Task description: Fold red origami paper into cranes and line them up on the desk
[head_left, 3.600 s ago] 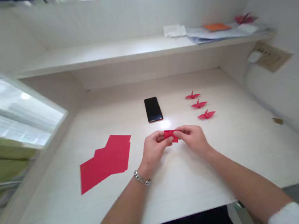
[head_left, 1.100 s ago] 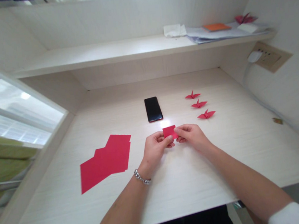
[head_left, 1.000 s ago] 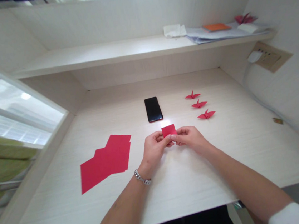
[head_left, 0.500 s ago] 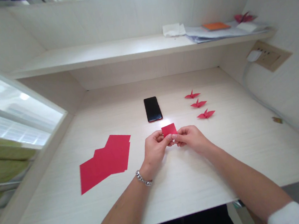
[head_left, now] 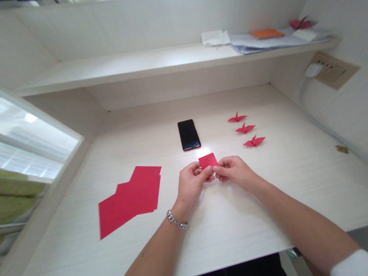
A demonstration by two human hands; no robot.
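A small folded square of red paper [head_left: 208,160] is held between my two hands, just above the desk. My left hand [head_left: 193,177] pinches its lower left side, thumb in front and fingers behind. At the lower right corner, the thumb and fingers of my right hand [head_left: 232,169] grip the same paper. Both thumbs almost meet at its bottom edge. Several flat red paper sheets [head_left: 134,197] lie overlapping to the left of my hands. Three red paper cranes [head_left: 254,141] stand in a column to the right, beyond my right hand.
A black phone [head_left: 189,134] lies on the desk [head_left: 228,230] behind the folded paper. The shelf [head_left: 123,67] above carries papers, an orange pad [head_left: 267,33] and a larger paper crane [head_left: 302,23]. At right, a plug with a cable [head_left: 304,97] sits in the wall socket [head_left: 335,69].
Both hands keep the same grip on the folded paper, which has barely shifted. The whole view has moved very slightly.
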